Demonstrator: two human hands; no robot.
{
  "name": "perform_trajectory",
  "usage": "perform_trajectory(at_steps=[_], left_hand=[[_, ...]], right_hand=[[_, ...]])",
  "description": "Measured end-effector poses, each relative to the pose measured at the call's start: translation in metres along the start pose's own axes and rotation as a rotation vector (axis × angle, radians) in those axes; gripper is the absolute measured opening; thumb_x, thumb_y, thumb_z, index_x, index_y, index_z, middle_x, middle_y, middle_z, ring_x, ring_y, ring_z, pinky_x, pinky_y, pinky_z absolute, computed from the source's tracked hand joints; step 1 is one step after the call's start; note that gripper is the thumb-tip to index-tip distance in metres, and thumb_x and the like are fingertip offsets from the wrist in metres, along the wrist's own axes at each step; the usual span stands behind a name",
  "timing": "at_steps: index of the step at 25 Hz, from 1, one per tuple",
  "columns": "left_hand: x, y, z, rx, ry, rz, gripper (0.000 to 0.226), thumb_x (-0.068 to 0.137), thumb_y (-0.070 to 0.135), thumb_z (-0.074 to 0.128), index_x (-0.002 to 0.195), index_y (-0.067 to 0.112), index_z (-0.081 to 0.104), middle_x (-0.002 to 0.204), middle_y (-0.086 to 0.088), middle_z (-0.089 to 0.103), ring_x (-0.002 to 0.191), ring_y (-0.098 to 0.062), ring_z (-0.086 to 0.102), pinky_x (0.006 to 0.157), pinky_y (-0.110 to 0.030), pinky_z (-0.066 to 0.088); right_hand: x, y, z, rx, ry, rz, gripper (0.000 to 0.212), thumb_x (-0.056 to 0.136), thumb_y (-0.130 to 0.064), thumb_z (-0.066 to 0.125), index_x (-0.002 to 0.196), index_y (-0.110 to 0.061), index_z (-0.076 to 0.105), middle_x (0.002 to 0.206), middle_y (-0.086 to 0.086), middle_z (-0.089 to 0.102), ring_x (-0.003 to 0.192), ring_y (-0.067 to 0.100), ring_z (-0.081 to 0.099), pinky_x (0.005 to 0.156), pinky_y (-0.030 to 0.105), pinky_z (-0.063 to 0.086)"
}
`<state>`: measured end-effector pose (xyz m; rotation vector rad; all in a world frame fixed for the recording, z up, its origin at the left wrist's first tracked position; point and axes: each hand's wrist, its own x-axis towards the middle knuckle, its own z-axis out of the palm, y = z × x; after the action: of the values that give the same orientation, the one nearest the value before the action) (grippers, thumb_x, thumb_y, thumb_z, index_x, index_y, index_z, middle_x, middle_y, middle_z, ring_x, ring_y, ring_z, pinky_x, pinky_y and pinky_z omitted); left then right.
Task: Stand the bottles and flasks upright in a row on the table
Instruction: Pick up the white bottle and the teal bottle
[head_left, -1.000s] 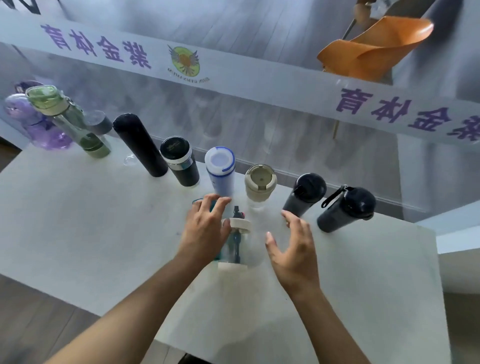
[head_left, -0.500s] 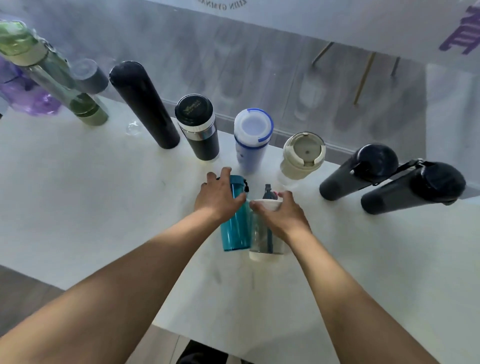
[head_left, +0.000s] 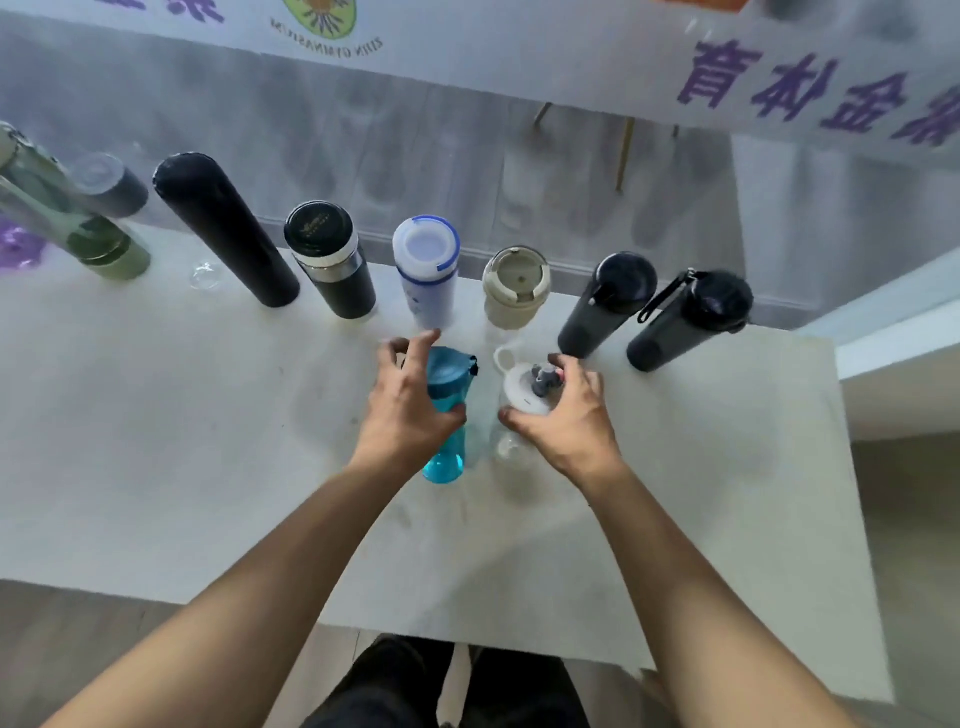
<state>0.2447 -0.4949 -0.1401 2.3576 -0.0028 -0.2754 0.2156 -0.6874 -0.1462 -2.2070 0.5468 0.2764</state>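
Observation:
My left hand (head_left: 408, 410) grips a teal translucent bottle (head_left: 445, 415) that stands upright on the white table (head_left: 156, 441). My right hand (head_left: 563, 415) holds a clear bottle with a white lid (head_left: 524, 395), also upright, just right of the teal one. Behind them runs a row of upright bottles: a tall black flask (head_left: 223, 228), a black and steel flask (head_left: 330, 260), a white and blue bottle (head_left: 426, 265), a beige-lidded bottle (head_left: 516, 288) and two dark bottles (head_left: 608, 304) (head_left: 685, 322).
A green bottle (head_left: 67, 228), a grey-capped one (head_left: 106, 184) and a purple one (head_left: 18, 247) stand at the far left. A glass wall with a printed banner (head_left: 571, 47) rises behind the table. The table's right edge (head_left: 844, 467) lies close to the dark bottles.
Both bottles went from lying down to standing upright under my hands. My right hand closed on the clear bottle; the view tilted downward.

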Motion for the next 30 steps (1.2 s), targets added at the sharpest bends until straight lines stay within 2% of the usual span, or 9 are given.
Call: perform_trajectory(at_steps=[4, 8, 14, 19, 25, 30], left_hand=[[-0.032, 0.024, 0.015, 0.049, 0.012, 0.100, 0.081, 0.070, 0.021, 0.081, 0.140, 0.025, 0.040, 0.128, -0.002, 0.031, 0.106, -0.027, 0.056, 0.094, -0.036, 0.048], [-0.046, 0.052, 0.040, 0.042, -0.028, 0.215, 0.073, 0.067, 0.021, 0.084, 0.131, 0.021, 0.048, 0.128, -0.003, 0.033, 0.096, -0.028, 0.057, 0.086, -0.028, 0.046], [-0.052, 0.097, 0.086, 0.082, -0.113, 0.373, 0.076, 0.066, 0.019, 0.085, 0.132, 0.020, 0.047, 0.124, -0.001, 0.043, 0.104, -0.027, 0.053, 0.091, -0.032, 0.047], [-0.054, 0.141, 0.129, 0.135, -0.108, 0.370, 0.075, 0.070, 0.026, 0.083, 0.134, 0.025, 0.043, 0.126, 0.004, 0.043, 0.107, -0.022, 0.046, 0.092, -0.035, 0.048], [-0.048, 0.185, 0.175, 0.134, -0.048, 0.301, 0.074, 0.071, 0.025, 0.081, 0.134, 0.027, 0.043, 0.128, 0.005, 0.041, 0.113, -0.022, 0.046, 0.094, -0.034, 0.048], [-0.043, 0.200, 0.201, 0.148, -0.018, 0.256, 0.077, 0.070, 0.024, 0.081, 0.137, 0.027, 0.042, 0.130, 0.004, 0.041, 0.116, -0.022, 0.044, 0.095, -0.035, 0.048]], right_hand=[[-0.026, 0.029, -0.020, -0.073, 0.126, 0.040, 0.092, 0.061, -0.039, 0.084, 0.142, -0.023, 0.043, 0.134, 0.001, 0.050, 0.124, 0.025, 0.051, 0.107, 0.035, 0.041], [-0.050, 0.065, -0.051, -0.030, 0.233, 0.085, 0.092, 0.063, -0.035, 0.084, 0.143, -0.019, 0.044, 0.136, 0.003, 0.053, 0.124, 0.026, 0.051, 0.107, 0.031, 0.040], [-0.057, 0.115, -0.105, 0.064, 0.333, 0.120, 0.088, 0.063, -0.029, 0.089, 0.140, -0.016, 0.048, 0.131, 0.005, 0.053, 0.121, 0.025, 0.054, 0.104, 0.030, 0.042], [-0.031, 0.154, -0.158, 0.077, 0.320, 0.088, 0.089, 0.062, -0.028, 0.089, 0.140, -0.016, 0.048, 0.131, 0.004, 0.052, 0.119, 0.022, 0.055, 0.100, 0.023, 0.039], [0.029, 0.177, -0.207, 0.065, 0.223, 0.025, 0.092, 0.063, -0.026, 0.088, 0.144, -0.017, 0.044, 0.137, 0.005, 0.049, 0.124, 0.025, 0.052, 0.106, 0.034, 0.044], [0.079, 0.181, -0.224, 0.027, 0.163, -0.042, 0.087, 0.066, -0.023, 0.085, 0.143, -0.018, 0.044, 0.135, 0.005, 0.049, 0.122, 0.026, 0.050, 0.102, 0.031, 0.043]])
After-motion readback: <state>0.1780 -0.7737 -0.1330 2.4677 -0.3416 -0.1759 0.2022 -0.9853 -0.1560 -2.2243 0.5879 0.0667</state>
